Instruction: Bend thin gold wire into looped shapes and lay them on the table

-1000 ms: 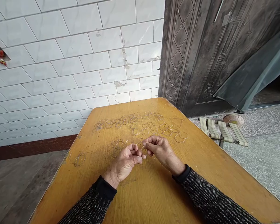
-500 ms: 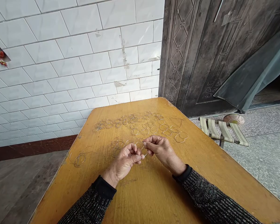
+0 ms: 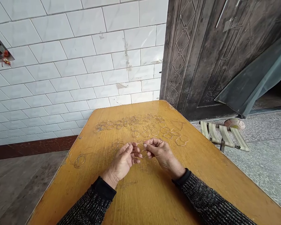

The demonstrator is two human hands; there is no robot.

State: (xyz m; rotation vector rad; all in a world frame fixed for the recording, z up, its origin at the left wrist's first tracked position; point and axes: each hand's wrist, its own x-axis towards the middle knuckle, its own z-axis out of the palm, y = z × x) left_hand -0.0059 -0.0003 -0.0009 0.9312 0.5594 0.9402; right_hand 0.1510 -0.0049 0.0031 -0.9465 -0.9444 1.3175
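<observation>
Between my hands is a thin wire (image 3: 140, 157) bent into a small loop, held just above the table. My right hand (image 3: 160, 151) pinches one side of it between thumb and index finger. On the opposite side, my left hand (image 3: 124, 161) has its thumb and index finger at the loop, with the other fingers loosely curled below. Beyond my hands lie rows of wire rings (image 3: 154, 131), several of them joined in pairs. Part of a nearer cluster of wire (image 3: 117, 144) is hidden behind my left hand.
The wooden table (image 3: 140, 200) reaches to a white tiled wall (image 3: 91, 75). A tangle of wire (image 3: 80, 160) lies near its left edge, and a triangular wire piece (image 3: 178, 125) at the far right. A strap-seat stool (image 3: 222, 136) stands right of the table, by a dark door (image 3: 201, 62).
My left thumb has moved up and back, and the left fingers have loosened around the wire loop. My right hand keeps its pinch in nearly the same spot. The view has shifted slightly.
</observation>
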